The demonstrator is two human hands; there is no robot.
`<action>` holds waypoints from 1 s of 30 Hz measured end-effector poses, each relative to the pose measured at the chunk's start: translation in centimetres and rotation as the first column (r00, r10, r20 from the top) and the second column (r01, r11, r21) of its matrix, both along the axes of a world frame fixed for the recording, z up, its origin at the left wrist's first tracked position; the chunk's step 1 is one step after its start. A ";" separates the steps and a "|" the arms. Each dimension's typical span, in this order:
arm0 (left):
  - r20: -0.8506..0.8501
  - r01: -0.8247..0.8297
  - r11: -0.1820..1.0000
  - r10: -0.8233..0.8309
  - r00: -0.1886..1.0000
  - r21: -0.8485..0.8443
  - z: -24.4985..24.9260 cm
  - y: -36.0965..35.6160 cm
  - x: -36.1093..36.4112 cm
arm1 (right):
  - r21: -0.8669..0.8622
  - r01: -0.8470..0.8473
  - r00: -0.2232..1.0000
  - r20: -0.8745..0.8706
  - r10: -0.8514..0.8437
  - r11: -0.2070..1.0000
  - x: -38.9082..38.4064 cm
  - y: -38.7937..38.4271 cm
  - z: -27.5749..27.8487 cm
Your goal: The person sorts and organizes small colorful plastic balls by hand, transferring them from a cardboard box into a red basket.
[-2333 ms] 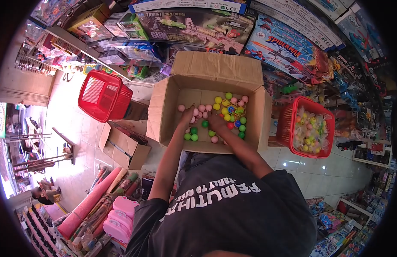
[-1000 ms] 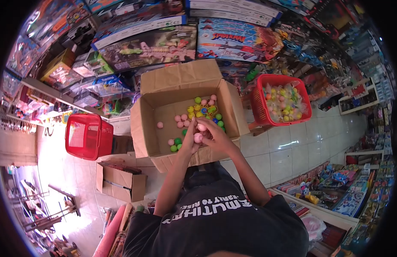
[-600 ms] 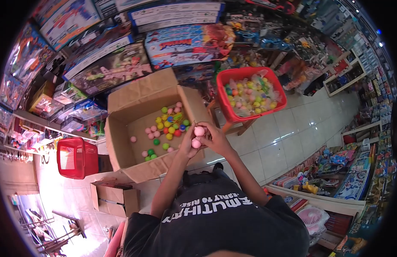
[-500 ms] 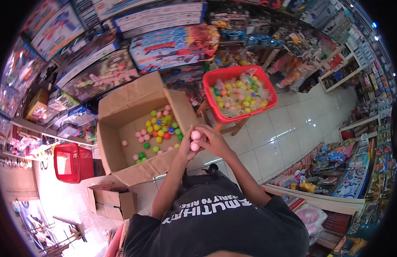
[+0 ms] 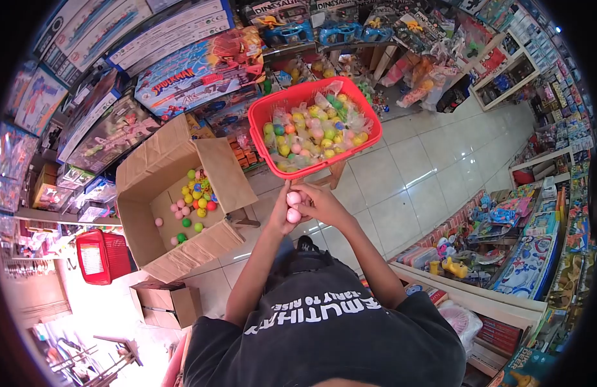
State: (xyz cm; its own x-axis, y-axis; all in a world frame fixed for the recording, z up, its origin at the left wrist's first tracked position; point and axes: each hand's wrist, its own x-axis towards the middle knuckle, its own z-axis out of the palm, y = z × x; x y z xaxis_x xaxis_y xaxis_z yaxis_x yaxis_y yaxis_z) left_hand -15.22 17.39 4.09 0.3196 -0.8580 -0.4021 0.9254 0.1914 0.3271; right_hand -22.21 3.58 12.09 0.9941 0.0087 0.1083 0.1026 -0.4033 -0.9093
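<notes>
Head view: left hand, right hand clasp pink balls; red basket holds bags.

We stood on a floor of pale, glossy square tiles that gave back the light. Along the far side we saw toy boxes stacked high and close together. To our right ran a low display counter packed with bright packages, and a white shelf unit stood farther off. Strong light washed out the floor at lower left
</notes>
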 end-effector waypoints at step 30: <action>0.153 -0.178 0.932 0.135 0.979 0.316 -1.3 -8.3 14.6 | -0.394 -0.360 0.869 -0.471 0.150 0.846 12.9 -15.0 -12.0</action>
